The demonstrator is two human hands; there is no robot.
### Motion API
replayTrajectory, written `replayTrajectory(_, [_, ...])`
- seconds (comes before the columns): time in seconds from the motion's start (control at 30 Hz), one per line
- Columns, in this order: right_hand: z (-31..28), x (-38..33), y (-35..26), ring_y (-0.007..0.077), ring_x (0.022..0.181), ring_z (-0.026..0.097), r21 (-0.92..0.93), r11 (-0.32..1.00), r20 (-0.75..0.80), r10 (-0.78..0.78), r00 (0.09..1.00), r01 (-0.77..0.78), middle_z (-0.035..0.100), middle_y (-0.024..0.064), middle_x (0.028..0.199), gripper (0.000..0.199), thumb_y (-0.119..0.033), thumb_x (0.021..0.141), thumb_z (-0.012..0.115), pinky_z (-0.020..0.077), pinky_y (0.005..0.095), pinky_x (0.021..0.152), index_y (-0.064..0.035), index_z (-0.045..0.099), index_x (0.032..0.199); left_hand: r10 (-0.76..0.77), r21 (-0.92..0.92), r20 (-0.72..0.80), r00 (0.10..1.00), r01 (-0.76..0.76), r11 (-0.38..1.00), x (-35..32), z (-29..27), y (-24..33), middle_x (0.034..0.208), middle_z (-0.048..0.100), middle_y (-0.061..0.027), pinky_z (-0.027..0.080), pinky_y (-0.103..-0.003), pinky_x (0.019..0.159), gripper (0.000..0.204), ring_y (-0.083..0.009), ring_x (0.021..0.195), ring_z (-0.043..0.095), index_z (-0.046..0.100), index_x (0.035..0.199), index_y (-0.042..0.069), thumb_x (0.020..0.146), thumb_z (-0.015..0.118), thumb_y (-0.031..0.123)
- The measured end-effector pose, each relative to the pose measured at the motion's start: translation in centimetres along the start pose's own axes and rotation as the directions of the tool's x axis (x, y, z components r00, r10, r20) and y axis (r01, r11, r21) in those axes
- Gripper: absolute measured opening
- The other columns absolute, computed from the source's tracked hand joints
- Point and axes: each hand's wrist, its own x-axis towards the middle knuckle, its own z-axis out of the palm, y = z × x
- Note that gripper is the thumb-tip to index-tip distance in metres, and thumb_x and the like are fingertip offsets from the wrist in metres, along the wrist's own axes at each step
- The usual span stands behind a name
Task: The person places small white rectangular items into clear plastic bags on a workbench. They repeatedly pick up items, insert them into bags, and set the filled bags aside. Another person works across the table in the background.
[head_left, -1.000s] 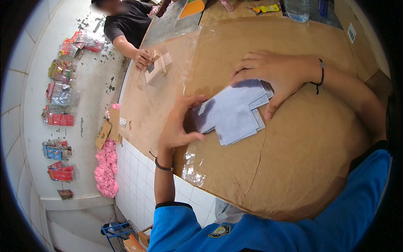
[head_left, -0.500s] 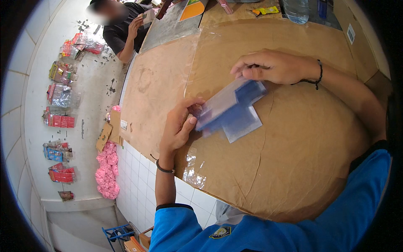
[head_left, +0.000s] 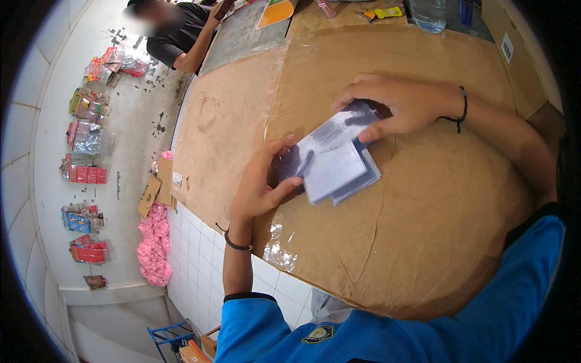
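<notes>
A stack of clear plastic sleeves (head_left: 339, 163) lies on the brown cardboard-covered table (head_left: 423, 242), fanned slightly. My left hand (head_left: 263, 181) grips the stack's left edge, thumb on top. My right hand (head_left: 393, 106) presses down on the stack's upper right end with the fingers curled over it. Both wrists wear dark bands, and the blue sleeves of my shirt show at the lower edge.
Another person (head_left: 181, 36) in a dark shirt sits at the table's far left end. A water bottle (head_left: 430, 12) and small items stand at the far edge. Packets (head_left: 88, 139) line the floor on the left, with a pink bundle (head_left: 154, 248) beside the tiled table base.
The stack was lifted and tilted between my hands, then came back down flat on the cardboard. The other person's hand left the table and rose toward the head.
</notes>
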Motion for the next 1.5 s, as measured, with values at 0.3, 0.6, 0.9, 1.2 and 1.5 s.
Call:
replayTrajectory(0.3, [0.1, 0.3, 0.6, 0.0318, 0.115, 0.057, -0.256, 0.952, 0.068, -0.156, 0.985, 0.169, 0.061, 0.0154, 0.126, 0.078, -0.048, 0.084, 0.080, 0.0438, 0.0416, 0.102, -0.0036, 0.050, 0.141, -0.005, 0.074, 0.004, 1.000, 0.004, 0.997, 0.1, 0.1, 1.1, 0.133, 0.058, -0.0176, 0.044, -0.040, 0.106, 0.096, -0.0275, 0.121, 0.058, 0.044, 0.148, 0.003, 0.071, 0.091, 0.036])
replayTrajectory(0.6, [-0.1, 0.3, 0.4, 0.0339, 0.114, 0.060, -0.122, 0.989, 0.030, -0.078, 0.996, 0.081, 0.062, 0.0174, 0.131, 0.066, -0.045, 0.090, 0.074, 0.0460, 0.0397, 0.102, -0.0017, 0.055, 0.135, -0.043, -0.016, -0.069, 0.997, 0.042, 0.999, -0.1, 0.4, 0.7, 0.127, 0.064, -0.0169, 0.043, -0.039, 0.104, 0.105, -0.0257, 0.117, 0.059, 0.033, 0.155, 0.002, 0.072, 0.091, 0.032])
replayTrajectory(0.9, [-0.3, 0.3, 0.3, 0.0338, 0.114, 0.060, 0.040, 0.999, -0.002, -0.033, 0.999, 0.033, 0.064, 0.0184, 0.123, 0.063, -0.040, 0.089, 0.075, 0.0468, 0.0404, 0.101, -0.0035, 0.055, 0.136, -0.038, -0.184, -0.056, 0.998, 0.027, 0.982, -0.3, 0.1, -0.3, 0.127, 0.065, -0.0169, 0.042, -0.040, 0.105, 0.110, -0.0267, 0.118, 0.060, 0.024, 0.159, 0.003, 0.075, 0.090, 0.029])
replayTrajectory(1.2, [-1.0, 0.3, 0.1, 0.0363, 0.112, 0.058, -0.103, 0.979, 0.053, -0.172, 0.984, 0.177, 0.062, 0.0188, 0.122, 0.065, -0.042, 0.087, 0.076, 0.0464, 0.0422, 0.099, -0.0050, 0.055, 0.137, 0.058, 0.023, -0.012, 0.998, -0.058, 0.998, -0.1, 0.2, 0.6, 0.138, 0.057, -0.0171, 0.042, -0.041, 0.106, 0.104, -0.0296, 0.124, 0.054, 0.026, 0.158, 0.003, 0.079, 0.087, 0.029])
replayTrajectory(1.5, [-0.3, 0.5, 0.4, 0.0327, 0.122, 0.052, -0.185, 0.973, 0.081, -0.124, 0.989, 0.137, 0.060, 0.0157, 0.128, 0.073, -0.043, 0.086, 0.078, 0.0412, 0.0414, 0.106, -0.0028, 0.051, 0.140, 0.039, 0.159, 0.006, 0.999, -0.040, 0.987, 0.0, 0.6, 1.0, 0.139, 0.055, -0.0196, 0.038, -0.043, 0.111, 0.099, -0.0331, 0.126, 0.052, 0.027, 0.157, 0.000, 0.082, 0.083, 0.033])
